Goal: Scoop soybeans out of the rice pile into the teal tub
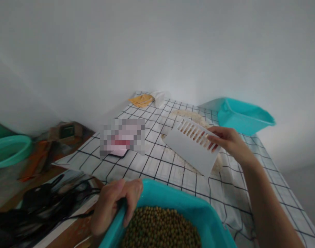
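My left hand [118, 199] is closed over the left rim of a teal plastic tub [172, 191] at the bottom of the view. Small round greenish-brown beans or pellets [161, 229] lie in the tub; its near side is cut off by the frame. At the right, my right hand [226, 141] pinches a flat white plastic slotted panel [189, 150] by its slotted end. The panel is tilted above a beige patch [196, 117] on the checked tablecloth [152, 162]. I cannot tell whether its lower edge touches the cloth.
A second teal tub [246, 115] stands at the table's back right. On the left are a partly blurred-out phone-like object [118, 151] and a folded yellow cloth [142, 100]. Beyond the table's left edge lie black cables [41, 199] and a green basin [11, 150].
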